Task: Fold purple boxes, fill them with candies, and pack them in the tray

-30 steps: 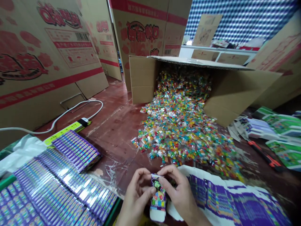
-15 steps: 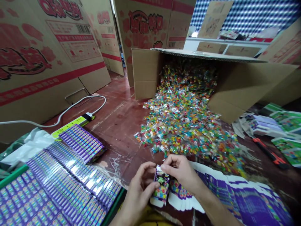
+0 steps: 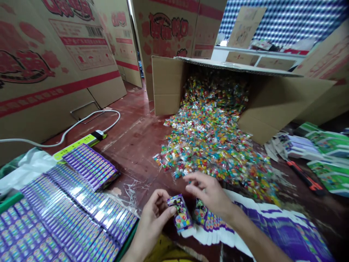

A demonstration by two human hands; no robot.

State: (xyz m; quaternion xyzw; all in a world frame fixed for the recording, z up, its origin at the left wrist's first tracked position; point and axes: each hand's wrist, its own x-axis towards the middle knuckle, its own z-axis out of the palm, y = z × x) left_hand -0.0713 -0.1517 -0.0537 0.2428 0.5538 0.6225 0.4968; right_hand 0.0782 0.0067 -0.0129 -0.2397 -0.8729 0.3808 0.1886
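Between the thumb and fingers of my left hand (image 3: 152,220) is a small purple candy box (image 3: 180,215) with a colourful printed front; a white flap shows at its lower end. My right hand (image 3: 211,194) is off the box, its fingers apart, just in front of a heap of clear packets of coloured candies (image 3: 209,142). The heap spills from a cardboard carton (image 3: 261,123) lying on its side. Beneath my right forearm, a fanned row of flattened purple-and-white boxes (image 3: 286,233) runs to the right.
At the left stands a green-edged tray (image 3: 128,238) with rows of packed purple boxes; a wrapped block of boxes (image 3: 91,165) lies behind it, near a yellow power strip (image 3: 79,145). Right are a red-and-black cutter (image 3: 305,178) and green printed cartons (image 3: 329,174). Large cartons (image 3: 62,62) stand behind.
My right hand has let go of the box's top end and moved up toward the candy packets. The box's top is now closed, and my left hand has shifted it slightly left.
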